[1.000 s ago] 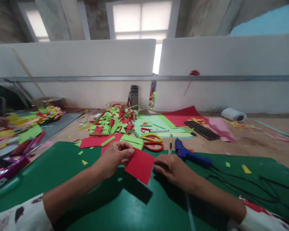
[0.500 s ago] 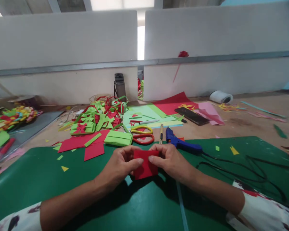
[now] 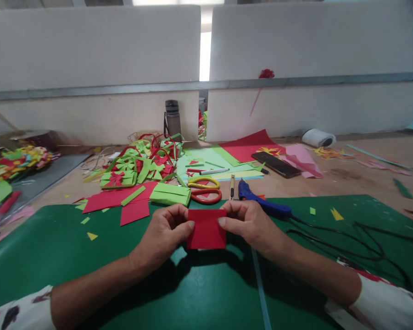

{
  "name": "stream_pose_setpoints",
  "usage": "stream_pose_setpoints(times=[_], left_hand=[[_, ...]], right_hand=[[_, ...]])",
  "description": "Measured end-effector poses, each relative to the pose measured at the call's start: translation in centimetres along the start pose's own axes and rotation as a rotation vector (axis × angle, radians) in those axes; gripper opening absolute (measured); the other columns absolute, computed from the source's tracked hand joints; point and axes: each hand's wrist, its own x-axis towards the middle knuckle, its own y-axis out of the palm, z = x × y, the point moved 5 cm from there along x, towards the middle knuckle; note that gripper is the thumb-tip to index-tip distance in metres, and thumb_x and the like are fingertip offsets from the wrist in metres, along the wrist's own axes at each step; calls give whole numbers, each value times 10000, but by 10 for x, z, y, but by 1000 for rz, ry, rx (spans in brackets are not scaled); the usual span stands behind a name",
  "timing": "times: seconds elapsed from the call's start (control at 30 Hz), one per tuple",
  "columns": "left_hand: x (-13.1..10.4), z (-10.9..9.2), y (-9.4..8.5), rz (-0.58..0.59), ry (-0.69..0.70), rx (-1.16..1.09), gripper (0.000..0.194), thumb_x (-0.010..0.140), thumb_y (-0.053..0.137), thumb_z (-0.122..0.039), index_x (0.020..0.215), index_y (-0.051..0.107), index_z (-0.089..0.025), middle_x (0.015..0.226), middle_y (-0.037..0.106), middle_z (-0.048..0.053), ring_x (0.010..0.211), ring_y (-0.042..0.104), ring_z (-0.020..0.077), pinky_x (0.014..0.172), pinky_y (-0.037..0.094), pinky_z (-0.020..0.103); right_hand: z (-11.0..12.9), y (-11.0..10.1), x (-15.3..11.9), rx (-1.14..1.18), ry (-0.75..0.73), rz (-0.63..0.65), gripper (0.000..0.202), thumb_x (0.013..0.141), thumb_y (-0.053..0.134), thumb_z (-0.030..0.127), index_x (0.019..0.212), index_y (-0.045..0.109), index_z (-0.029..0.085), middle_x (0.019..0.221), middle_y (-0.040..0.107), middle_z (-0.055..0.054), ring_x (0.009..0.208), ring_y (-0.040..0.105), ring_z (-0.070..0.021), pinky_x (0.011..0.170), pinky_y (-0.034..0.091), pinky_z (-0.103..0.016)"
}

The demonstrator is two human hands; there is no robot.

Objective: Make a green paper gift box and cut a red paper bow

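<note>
The near part of the brown table (image 3: 354, 183) is covered by a green mat (image 3: 206, 298), on which paper scraps (image 3: 92, 236) are scattered and 1 pale blue strip (image 3: 260, 288) is laid. The far side is bounded by 2 white panels (image 3: 92, 50), crossed by a metal rail (image 3: 141, 88); light is let in through the gap between them. At the rail a red flower (image 3: 266, 74) is seen. Whether the bottle (image 3: 173, 121), the phone (image 3: 276, 165) or the glue gun (image 3: 265, 205) is lettered cannot be told. Just above the mat, near the scissors (image 3: 206, 202), a red card (image 3: 206, 229) is held, its left edge pinched by the left hand (image 3: 165, 231), its right edge by the right hand (image 3: 253, 224).
</note>
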Motion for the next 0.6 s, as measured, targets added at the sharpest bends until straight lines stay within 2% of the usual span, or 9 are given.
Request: stream_pose_setpoints(times=[0.1, 0.2, 0.3, 0.33, 0.4, 0.5, 0.53, 0.6], left_hand=[[4, 3, -4, 4, 16, -37, 169, 711, 662, -265, 750, 540, -155, 552, 563, -43, 482, 505, 70, 496, 421, 178], [6, 9, 3, 103, -46, -45, 237, 721, 670, -316, 856, 588, -139, 618, 604, -12, 490, 510, 74, 472, 405, 173], [6, 16, 9, 134, -142, -93, 227, 739, 659, -306, 834, 628, -102, 633, 619, 16, 467, 503, 64, 454, 406, 167], [6, 17, 10, 123, -158, -136, 216, 749, 647, -299, 830, 631, -100, 617, 616, 16, 442, 497, 65, 439, 411, 173], [7, 18, 11, 100, -175, -231, 190, 768, 623, -281, 831, 628, -102, 573, 599, 7, 404, 489, 71, 413, 419, 184], [6, 16, 11, 90, -179, -322, 160, 779, 612, -248, 830, 629, -97, 566, 595, 15, 424, 507, 81, 410, 428, 181], [5, 15, 11, 98, -179, -338, 162, 781, 611, -242, 841, 633, -94, 591, 606, 25, 447, 520, 83, 423, 437, 180], [4, 13, 10, 111, -180, -352, 175, 785, 613, -242, 863, 640, -87, 635, 623, 41, 466, 531, 83, 437, 449, 182]], right_hand=[[0, -3, 1, 37, -14, -39, 99, 640, 641, 221, 681, 602, 140, 644, 623, 13, 569, 546, -95, 562, 429, -216], [-1, 1, 1, 22, -16, -14, 95, 653, 640, 217, 684, 594, 140, 643, 624, 6, 566, 558, -103, 559, 447, -223], [0, 1, 0, -95, -97, -18, 106, 757, 588, 260, 756, 576, 155, 645, 620, 1, 558, 573, -120, 534, 471, -240], [3, -1, -1, -159, -178, -47, 115, 805, 551, 268, 838, 575, 161, 699, 637, -14, 608, 600, -137, 566, 494, -259], [16, -5, -6, -347, -456, -97, 195, 861, 499, 235, 1042, 543, 175, 915, 657, -68, 841, 631, -189, 746, 519, -341], [31, 4, -21, -694, -912, -16, 374, 826, 515, 93, 1191, 494, 167, 1236, 526, -142, 1205, 451, -257, 1022, 345, -473], [33, 7, -25, -765, -987, 25, 384, 808, 516, 57, 1178, 509, 159, 1296, 472, -156, 1261, 386, -274, 1057, 287, -499], [34, 10, -27, -798, -1004, 72, 331, 801, 532, 52, 1110, 558, 167, 1369, 390, -149, 1314, 305, -296, 1083, 234, -518]])
